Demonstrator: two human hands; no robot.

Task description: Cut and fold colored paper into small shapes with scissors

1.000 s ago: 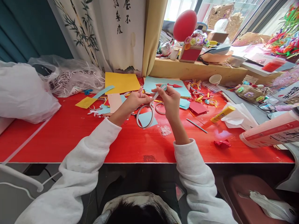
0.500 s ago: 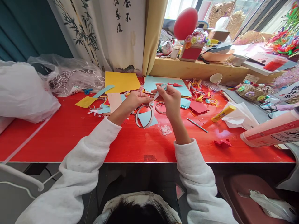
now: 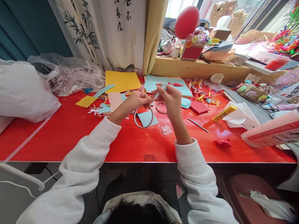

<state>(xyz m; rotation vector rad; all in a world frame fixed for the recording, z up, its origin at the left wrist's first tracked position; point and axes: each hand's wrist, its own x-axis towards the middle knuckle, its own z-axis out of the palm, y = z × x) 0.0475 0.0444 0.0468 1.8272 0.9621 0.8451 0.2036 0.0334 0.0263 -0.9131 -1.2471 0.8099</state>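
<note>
Both hands are raised over the middle of the red table. My left hand (image 3: 139,99) is closed at one end of a pale strip (image 3: 156,95), with a pink bit showing by its fingers. My right hand (image 3: 171,99) pinches the strip's upper part, where a light-blue piece shows between the fingers. Beneath my left hand hangs a thin roll of tape (image 3: 135,119), seen as a ring. Behind the roll lies a light-blue paper square (image 3: 147,117). Another ring-shaped roll (image 3: 161,107) rests on the table between the hands.
Yellow paper (image 3: 121,81) and light-blue sheets (image 3: 151,81) lie at the back. To the right are a glue stick (image 3: 224,113), a thin rod (image 3: 197,124), crumpled red paper (image 3: 223,143) and a large pink bottle (image 3: 271,129). Plastic bags (image 3: 25,90) stand at the left.
The hanging tape roll has swung slightly left and turned more face-on. Both hands keep nearly the same grip and place; the whole view has shifted very slightly.
</note>
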